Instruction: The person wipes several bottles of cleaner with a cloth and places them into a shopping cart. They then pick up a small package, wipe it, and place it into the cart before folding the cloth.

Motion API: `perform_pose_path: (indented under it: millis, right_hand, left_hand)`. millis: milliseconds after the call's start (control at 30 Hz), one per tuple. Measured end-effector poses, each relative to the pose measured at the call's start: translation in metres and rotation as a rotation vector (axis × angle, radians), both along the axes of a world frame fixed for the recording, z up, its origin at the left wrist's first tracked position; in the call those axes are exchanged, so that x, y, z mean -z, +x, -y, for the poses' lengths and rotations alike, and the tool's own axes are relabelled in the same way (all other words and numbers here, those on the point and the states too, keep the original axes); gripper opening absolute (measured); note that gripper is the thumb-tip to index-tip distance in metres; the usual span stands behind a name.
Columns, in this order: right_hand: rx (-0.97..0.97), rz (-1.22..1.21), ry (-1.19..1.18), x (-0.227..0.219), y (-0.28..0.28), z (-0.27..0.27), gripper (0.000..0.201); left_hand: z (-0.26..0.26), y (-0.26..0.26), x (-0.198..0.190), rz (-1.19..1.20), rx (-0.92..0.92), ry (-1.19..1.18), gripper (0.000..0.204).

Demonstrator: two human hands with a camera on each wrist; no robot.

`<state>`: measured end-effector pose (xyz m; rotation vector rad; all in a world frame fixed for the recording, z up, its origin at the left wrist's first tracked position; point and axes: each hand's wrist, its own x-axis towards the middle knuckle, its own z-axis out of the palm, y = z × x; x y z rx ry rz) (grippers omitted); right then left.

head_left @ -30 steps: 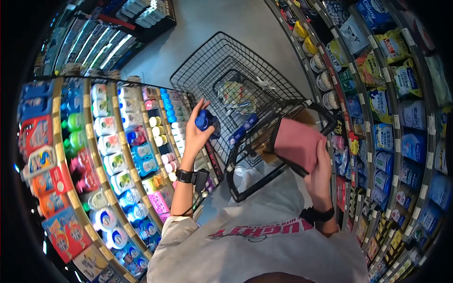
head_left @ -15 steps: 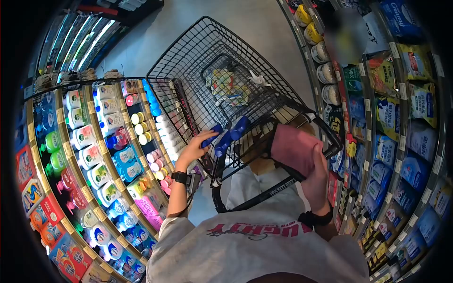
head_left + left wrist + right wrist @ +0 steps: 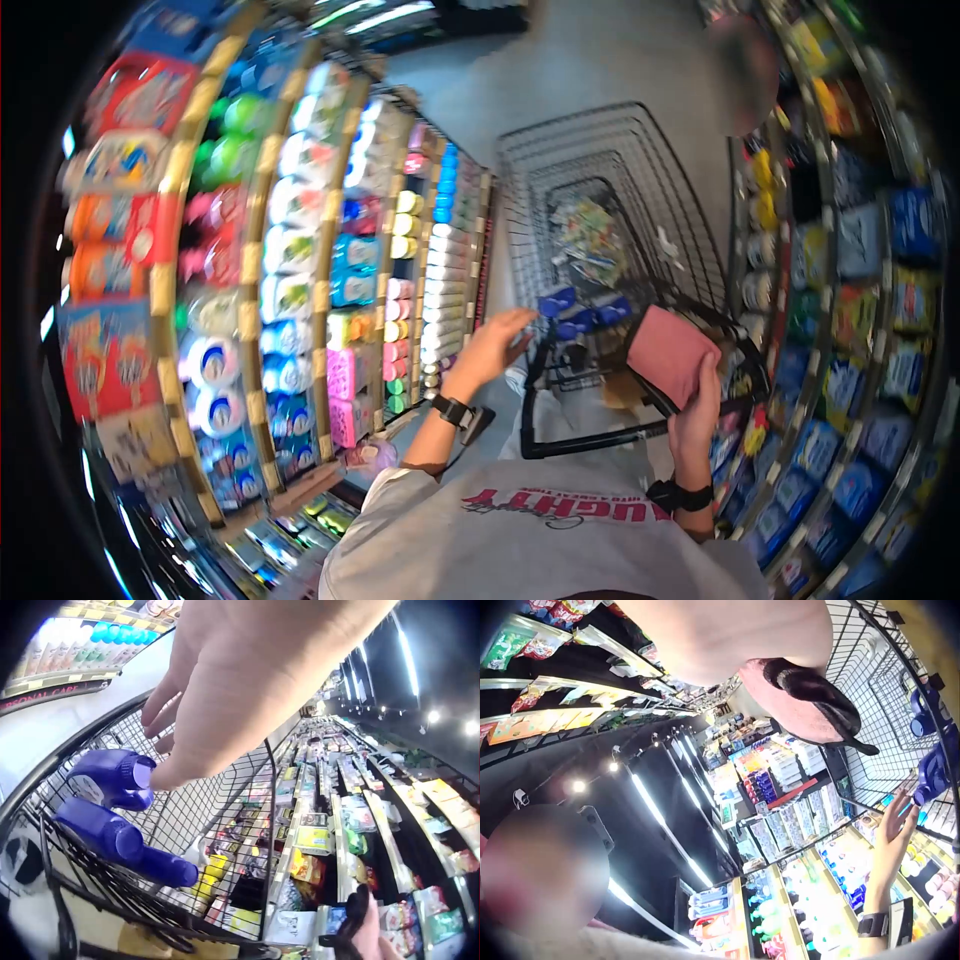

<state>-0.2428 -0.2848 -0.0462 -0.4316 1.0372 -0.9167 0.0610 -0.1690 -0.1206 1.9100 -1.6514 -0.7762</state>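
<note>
My left hand (image 3: 500,345) is beside the near left rim of the cart, its fingers loosely extended and holding nothing. In the left wrist view that hand (image 3: 232,682) hovers over the basket, close above the blue bottles (image 3: 97,829). Several of these dark blue capped bottles lie on their sides, bunched at the cart's near end. My right hand (image 3: 695,410) grips a pink pouch (image 3: 670,355) with black trim above the cart handle. From the right wrist, the pouch (image 3: 795,705) shows a black strap or edging, and part of it is hidden by the hand.
The black wire shopping cart (image 3: 625,115) stands in front of me, with packaged goods (image 3: 585,235) farther inside. Shelves of bottles (image 3: 295,250) line the left, and shelves of bagged goods (image 3: 840,440) the right. Grey floor (image 3: 600,60) lies beyond the cart.
My left hand lowered a blue bottle into the cart, let it go, and drew back to the rim. The right hand keeps holding the pink pouch. In the head view the cart shifted right.
</note>
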Motion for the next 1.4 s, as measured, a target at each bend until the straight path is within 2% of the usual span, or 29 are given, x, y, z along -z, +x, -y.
perform_pose_path:
  millis: [67,133,167,200,267,333,367,400,433,467,500,533,567,600,667,767,833,867,933,1000,1067,1100,1200,1233,1400]
  right_hand:
    - [-0.081,0.030,-0.048,-0.005,0.018,-0.014,0.049]
    - [-0.115,-0.006,-0.080,-0.003,0.037,-0.031,0.050]
    - [-0.131,0.004,-0.060,-0.003,0.051,-0.040,0.050]
    - [-0.156,0.016,-0.035,-0.004,0.067,-0.050,0.051]
    - [-0.315,0.066,-0.116,-0.016,0.098,-0.072,0.051]
    - [-0.398,0.104,-0.141,-0.031,0.133,-0.101,0.050]
    - [-0.458,0.141,-0.129,-0.047,0.148,-0.122,0.050]
    - [-0.508,0.173,-0.116,-0.059,0.159,-0.137,0.050]
    - [-0.529,0.123,-0.161,-0.057,0.168,-0.149,0.048]
    - [-0.511,0.120,-0.116,-0.061,0.180,-0.163,0.037]
    - [-0.590,0.183,-0.140,-0.062,0.187,-0.173,0.036]
    - [-0.664,0.244,-0.163,-0.062,0.194,-0.180,0.035]
    - [-0.655,0.213,-0.170,-0.065,0.200,-0.192,0.035]
    - [-0.682,0.253,-0.149,-0.069,0.207,-0.203,0.035]
    - [-0.709,0.270,-0.148,-0.088,0.213,-0.225,0.037]
    - [-0.746,0.307,-0.182,-0.072,0.214,-0.240,0.039]
    - [-0.720,0.282,-0.191,-0.068,0.213,-0.252,0.040]
    - [-0.699,0.261,-0.193,-0.068,0.213,-0.257,0.041]
    - [-0.677,0.272,-0.176,-0.075,0.212,-0.267,0.043]
    - [-0.671,0.303,-0.197,-0.080,0.208,-0.275,0.046]
    - [-0.631,0.282,-0.198,-0.086,0.207,-0.280,0.045]
    - [-0.604,0.260,-0.196,-0.090,0.208,-0.281,0.044]
    - [-0.586,0.283,-0.216,-0.095,0.203,-0.284,0.045]
    - [-0.579,0.279,-0.218,-0.092,0.201,-0.284,0.045]
    - [-0.577,0.335,-0.248,-0.082,0.198,-0.282,0.046]
  left_hand:
    - [-0.034,0.009,-0.027,0.130,-0.098,-0.064,0.027]
    - [-0.080,0.023,-0.050,0.228,-0.215,-0.240,0.023]
    - [-0.105,0.029,-0.075,0.461,-0.228,-0.262,0.026]
    - [-0.131,0.036,-0.092,0.195,-0.400,-0.277,0.036]
    - [-0.180,0.039,-0.150,-0.096,-0.706,-0.360,0.049]
    - [-0.233,0.054,-0.179,-0.051,-0.837,-0.637,0.053]
    - [-0.249,0.053,-0.240,0.439,-0.811,-0.714,0.051]
    - [-0.276,0.066,-0.261,0.719,-0.837,-0.805,0.047]
    - [-0.294,0.073,-0.289,0.891,-0.924,-0.915,0.045]
    - [-0.310,0.076,-0.316,1.024,-1.062,-1.002,0.044]
    - [-0.333,0.085,-0.338,1.066,-1.114,-1.058,0.043]
    - [-0.350,0.092,-0.363,1.184,-1.155,-1.033,0.042]
    - [-0.365,0.099,-0.383,1.287,-1.258,-0.988,0.042]
    - [-0.379,0.115,-0.398,1.301,-1.332,-1.037,0.043]
    - [-0.409,0.147,-0.427,1.533,-1.356,-0.941,0.050]
    - [-0.439,0.196,-0.444,1.535,-1.380,-0.911,0.057]
    - [-0.445,0.211,-0.446,1.241,-1.417,-0.919,0.065]
    - [-0.444,0.214,-0.443,1.234,-1.410,-0.934,0.065]
    - [-0.439,0.215,-0.442,1.147,-1.405,-1.070,0.070]
    - [-0.437,0.220,-0.442,1.100,-1.389,-1.085,0.073]
    - [-0.430,0.225,-0.443,0.907,-1.336,-1.269,0.073]
    - [-0.428,0.227,-0.444,1.048,-1.405,-1.198,0.075]
    - [-0.434,0.244,-0.440,1.104,-1.430,-1.069,0.075]
    - [-0.434,0.247,-0.438,1.233,-1.470,-1.027,0.076]
    - [-0.434,0.233,-0.435,1.082,-1.393,-1.228,0.071]
